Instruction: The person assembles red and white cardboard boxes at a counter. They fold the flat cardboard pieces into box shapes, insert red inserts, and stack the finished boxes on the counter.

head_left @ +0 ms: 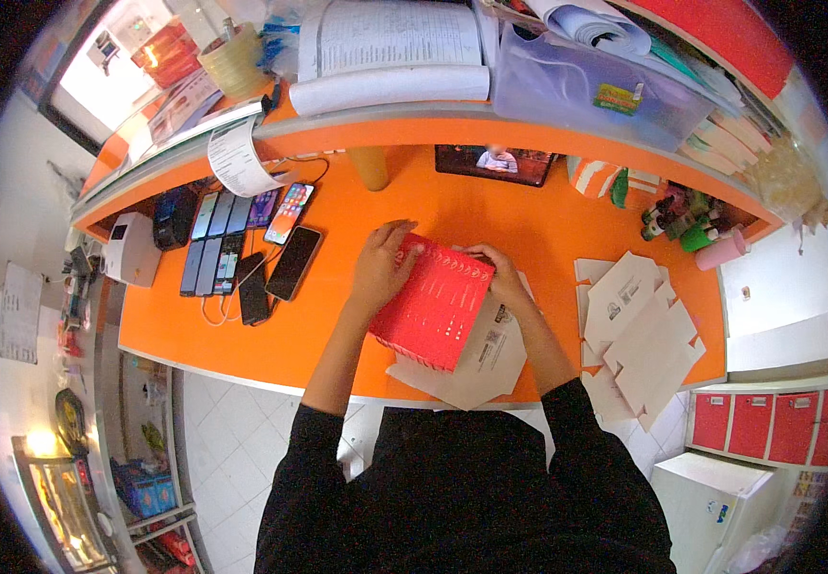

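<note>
Both hands grip a red box-like block (433, 301) with pale print on its top, tilted over the orange desk (337, 244). Its near side looks ridged; whether it is one box or a stack of sheets I cannot tell. My left hand (385, 263) wraps its left edge, thumb on top. My right hand (505, 279) holds the far right corner, fingers curled over the edge. Beneath lies a flat, die-cut whitish carton sheet (486, 359), partly covered by the red block and my right forearm.
Several flat carton blanks (648, 340) overlap at the desk's right edge. Several phones (213, 244) and cables lie left, beside a white device (132, 249). A tablet (495, 165) stands at the back under a raised shelf (385, 124). Small bottles (696, 234) stand back right.
</note>
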A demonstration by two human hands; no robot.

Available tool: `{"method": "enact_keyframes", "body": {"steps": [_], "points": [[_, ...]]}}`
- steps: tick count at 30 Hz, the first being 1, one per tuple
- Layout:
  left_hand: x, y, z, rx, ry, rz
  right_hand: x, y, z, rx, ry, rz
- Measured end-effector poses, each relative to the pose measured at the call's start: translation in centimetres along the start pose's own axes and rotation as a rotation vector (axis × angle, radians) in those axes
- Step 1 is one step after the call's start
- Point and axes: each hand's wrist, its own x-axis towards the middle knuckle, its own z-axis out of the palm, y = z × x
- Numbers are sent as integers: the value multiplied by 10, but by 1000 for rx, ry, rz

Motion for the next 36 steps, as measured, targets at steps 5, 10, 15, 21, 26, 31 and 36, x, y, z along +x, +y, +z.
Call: {"method": "enact_keyframes", "body": {"steps": [5, 10, 15, 21, 26, 31, 36], "points": [[18, -25, 31, 213, -256, -36, 16, 7, 23, 395, -74, 144], [14, -35, 36, 336, -179, -114, 21, 16, 32, 580, -20, 169], [18, -34, 35, 365, -187, -135, 13, 13, 35, 610, 12, 110], [16, -30, 31, 277, -197, -130, 1, -1, 31, 313, -8, 79], [17, -35, 15, -179, -253, -236, 5, -7, 21, 354, -106, 145], [9, -37, 1, -181, -360, -99, 13, -3, 22, 427, -157, 110], [2, -35, 1, -208, -366, -161, 11, -2, 24, 443, -187, 108]]}}
